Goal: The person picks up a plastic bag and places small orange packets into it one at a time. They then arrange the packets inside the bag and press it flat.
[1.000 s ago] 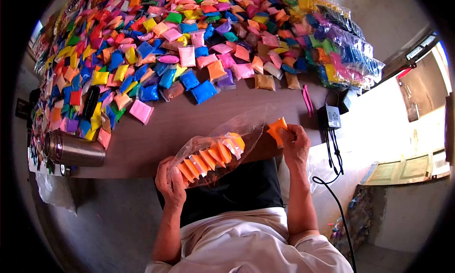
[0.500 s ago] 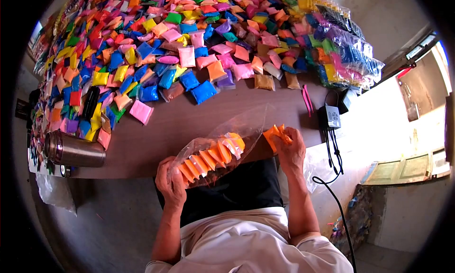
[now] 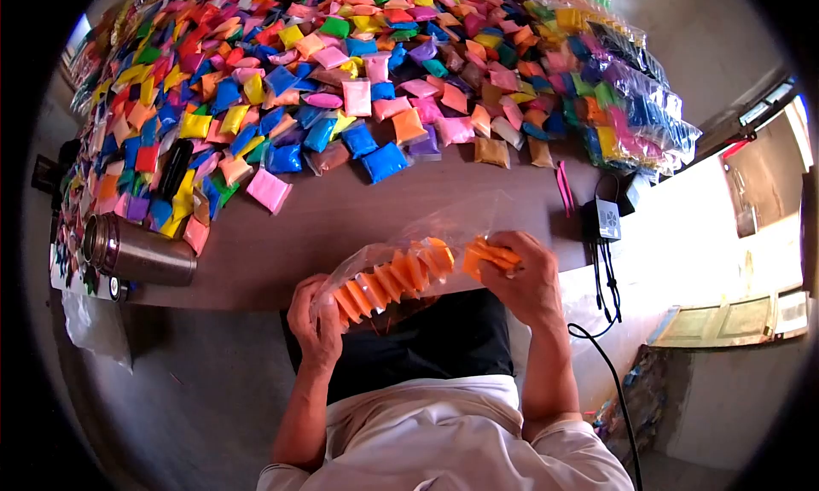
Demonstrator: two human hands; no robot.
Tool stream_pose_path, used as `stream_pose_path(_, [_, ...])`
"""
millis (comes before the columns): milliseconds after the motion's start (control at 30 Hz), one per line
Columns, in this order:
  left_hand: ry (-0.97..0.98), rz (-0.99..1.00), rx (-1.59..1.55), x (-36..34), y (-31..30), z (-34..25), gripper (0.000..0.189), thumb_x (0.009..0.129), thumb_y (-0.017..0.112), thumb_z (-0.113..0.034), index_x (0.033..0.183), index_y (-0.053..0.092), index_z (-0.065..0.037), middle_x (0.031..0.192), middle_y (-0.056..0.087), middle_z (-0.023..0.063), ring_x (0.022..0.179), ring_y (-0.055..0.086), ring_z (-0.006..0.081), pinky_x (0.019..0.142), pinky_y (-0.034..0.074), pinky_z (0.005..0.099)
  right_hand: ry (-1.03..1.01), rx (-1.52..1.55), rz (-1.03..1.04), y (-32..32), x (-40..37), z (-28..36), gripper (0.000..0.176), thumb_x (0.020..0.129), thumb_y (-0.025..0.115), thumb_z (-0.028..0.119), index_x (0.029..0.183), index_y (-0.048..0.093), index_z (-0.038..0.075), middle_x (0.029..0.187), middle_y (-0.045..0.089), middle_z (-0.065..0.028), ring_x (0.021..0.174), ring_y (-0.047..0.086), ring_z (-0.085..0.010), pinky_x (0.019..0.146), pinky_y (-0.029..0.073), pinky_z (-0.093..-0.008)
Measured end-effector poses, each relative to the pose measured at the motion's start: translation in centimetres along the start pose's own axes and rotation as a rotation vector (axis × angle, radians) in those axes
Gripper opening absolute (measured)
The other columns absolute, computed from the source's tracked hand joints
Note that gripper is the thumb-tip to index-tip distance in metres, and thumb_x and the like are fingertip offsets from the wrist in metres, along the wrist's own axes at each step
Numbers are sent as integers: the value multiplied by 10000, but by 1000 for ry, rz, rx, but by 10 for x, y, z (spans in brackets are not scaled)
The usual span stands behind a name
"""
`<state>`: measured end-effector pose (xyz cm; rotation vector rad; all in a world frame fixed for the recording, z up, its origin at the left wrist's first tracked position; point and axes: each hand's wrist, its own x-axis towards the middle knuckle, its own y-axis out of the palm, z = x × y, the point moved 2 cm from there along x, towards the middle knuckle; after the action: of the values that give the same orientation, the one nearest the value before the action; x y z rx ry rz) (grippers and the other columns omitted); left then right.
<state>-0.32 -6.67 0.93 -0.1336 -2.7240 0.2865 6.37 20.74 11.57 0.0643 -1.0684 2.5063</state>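
Brown and bare along its near side, the table [image 3: 247, 252] is carrying a broad heap of coloured packets [image 3: 356, 98] across its far side, with filled clear bags [image 3: 636, 120] lying towards the far right corner. Just over the near edge, the left hand [image 3: 316, 325] is gripping the closed end of a clear bag [image 3: 465, 214], inside which orange packets [image 3: 397, 278] are standing in a tilted row. The right hand [image 3: 529, 282] is pinching a small bunch of orange packets [image 3: 490, 256] beside the bag's mouth; how many, I cannot tell.

The loose film at the mouth is probably the weak point: if it is sagging or folding inward, a packet corner could catch and crumple it. Because the bag is hanging partly above the lap [image 3: 401, 346], a loosening left grip could let the row slump or spill. A slack right pinch could shed a packet, and a hard squeeze could strain its thin wrapping.

No brand or writing is showing legibly. The power box [image 3: 606, 220] near the right edge is bearing pale markings too small to read, and the metal flask [image 3: 149, 256] near the left edge is showing no readable name.
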Motion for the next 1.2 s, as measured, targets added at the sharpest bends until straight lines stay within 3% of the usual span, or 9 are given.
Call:
stream_pose_path(333, [-1,-9,23,-1,-2,1,326,921,542,-309,973,570,11,970,610,145,864,617,237,753,496,331,26,-24,2,11,31,23,296,711,682,124,994,656,43,924,660,-153,869,643,-312,779,519,-369])
stream_pose_path(400, [-4,-2,14,0,-1,2,329,924,539,-318,967,569,7,972,613,145,870,620,236,755,500,325,-39,-282,-18,14,35,27,295,699,687,139,976,657,44,902,658,-135,891,629,-305,788,508,-381])
stream_pose_path(500, [53,12,33,3,-2,-1,324,927,536,-317,969,569,2,977,615,143,872,624,233,758,509,318,-137,-397,62,24,35,12,297,691,696,159,962,651,43,895,652,-120,911,613,-308,799,497,-395])
stream_pose_path(633, [47,8,15,2,-2,0,320,924,538,-317,969,569,-2,983,614,140,870,626,228,758,518,316,-179,-376,161,22,32,13,294,677,741,101,938,634,18,930,630,-130,860,620,-314,774,515,-378])
stream_pose_path(700, [51,0,47,2,-2,0,310,920,542,-307,968,568,-1,991,610,141,868,626,220,757,523,318,-135,-329,130,21,32,19,373,676,731,131,1013,621,14,1035,604,-142,926,599,-326,811,498,-389])
stream_pose_path(933, [30,7,-17,3,-1,-1,286,923,542,-276,959,563,7,989,604,142,866,618,208,750,514,309,-5,-142,172,18,25,14,427,685,757,131,1066,610,6,1066,589,-150,992,590,-330,881,486,-385])
stream_pose_path(1000, [41,7,0,4,-2,-2,288,925,541,-273,953,561,13,985,604,144,862,613,207,747,507,307,-198,-234,92,15,19,10,430,687,790,100,1077,629,17,1009,599,-106,847,620,-228,673,534,-304])
stream_pose_path(1100, [40,6,13,3,-1,-1,290,928,536,-269,950,559,20,986,603,147,857,610,209,747,502,309,-115,-173,114,21,15,-3,376,717,764,127,1057,648,14,1054,595,-147,886,639,-299,770,539,-352])
stream_pose_path(1200, [49,2,20,4,-1,0,292,930,533,-268,951,557,23,980,604,150,853,609,220,742,499,313,-101,-169,78,28,17,-8,314,731,756,108,1017,665,14,1046,601,-143,827,647,-274,728,549,-328])
